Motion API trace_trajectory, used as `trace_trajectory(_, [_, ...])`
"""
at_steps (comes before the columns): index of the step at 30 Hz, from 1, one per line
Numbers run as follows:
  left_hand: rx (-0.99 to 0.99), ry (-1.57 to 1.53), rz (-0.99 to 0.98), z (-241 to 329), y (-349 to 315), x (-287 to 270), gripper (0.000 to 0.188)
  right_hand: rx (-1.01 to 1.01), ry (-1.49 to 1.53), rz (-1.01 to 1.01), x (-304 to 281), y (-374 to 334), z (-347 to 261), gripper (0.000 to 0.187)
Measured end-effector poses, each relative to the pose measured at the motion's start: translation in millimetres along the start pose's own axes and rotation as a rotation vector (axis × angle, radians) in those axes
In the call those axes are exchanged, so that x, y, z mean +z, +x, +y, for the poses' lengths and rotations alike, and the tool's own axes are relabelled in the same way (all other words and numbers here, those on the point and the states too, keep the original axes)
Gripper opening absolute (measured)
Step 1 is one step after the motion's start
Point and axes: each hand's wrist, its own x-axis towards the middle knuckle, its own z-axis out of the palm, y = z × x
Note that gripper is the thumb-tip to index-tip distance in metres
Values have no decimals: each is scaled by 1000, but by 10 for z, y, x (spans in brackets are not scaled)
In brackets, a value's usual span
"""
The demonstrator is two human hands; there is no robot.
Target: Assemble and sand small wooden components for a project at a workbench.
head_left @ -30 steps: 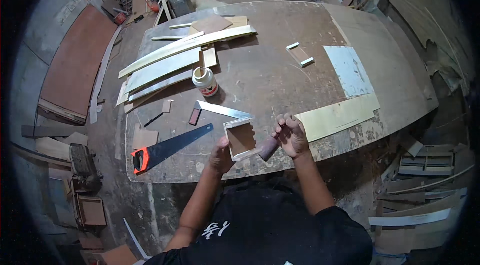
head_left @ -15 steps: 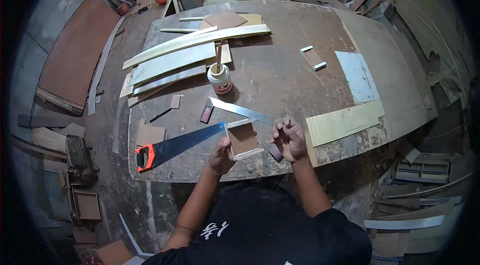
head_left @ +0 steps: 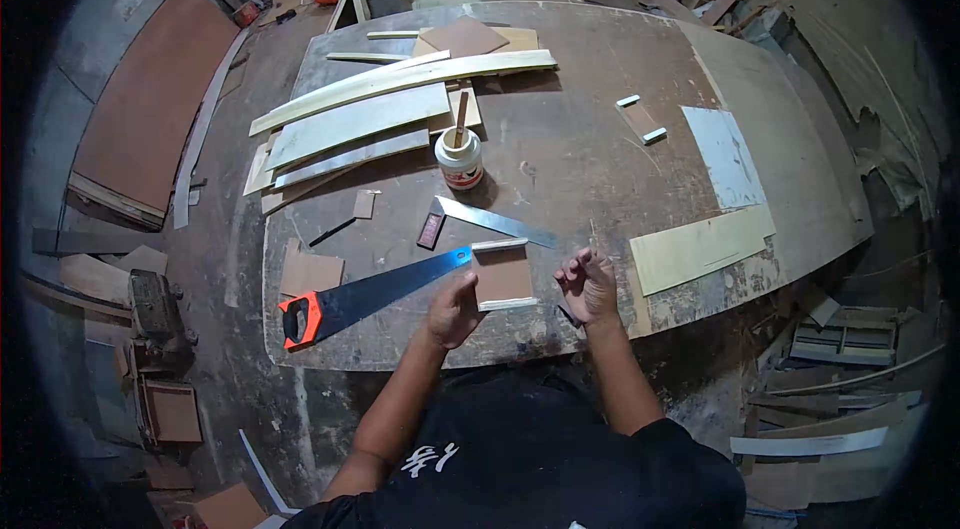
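Observation:
My left hand (head_left: 453,313) is closed on the left edge of a small brown panel (head_left: 505,279) that has pale wood strips along its far and near edges. Right of the panel, my right hand (head_left: 588,291) is raised with its fingers curled together; whatever they pinch, if anything, is too small to make out. A small dark piece (head_left: 568,315) shows on the table beside that hand, partly hidden by it. Beyond the panel lies a try square (head_left: 497,223) with a metal blade. A handsaw (head_left: 390,289) with an orange and black handle points its tip at the panel.
An uncapped white glue jar (head_left: 460,167) with a stick in it stands mid-table. Long boards (head_left: 360,124) are stacked behind it to the left. A second small panel with white strips (head_left: 641,119) lies at the far right, near a pale yellow board (head_left: 700,249). A black pen (head_left: 332,232) lies left.
The panel has turned from tilted to squarer and flatter before me, its strips now far and near. My right hand's fingers have drawn closer together. The whole view has shifted slightly.

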Motion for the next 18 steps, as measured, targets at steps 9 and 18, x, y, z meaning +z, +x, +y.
trace_trajectory(9, [-15,170,-86,-61,64,-137,29,106,-147,195,181,61,59,34])
trace_trajectory(18, [175,567,-5,-94,237,-346,23,31,-219,217,2,69,45,9])
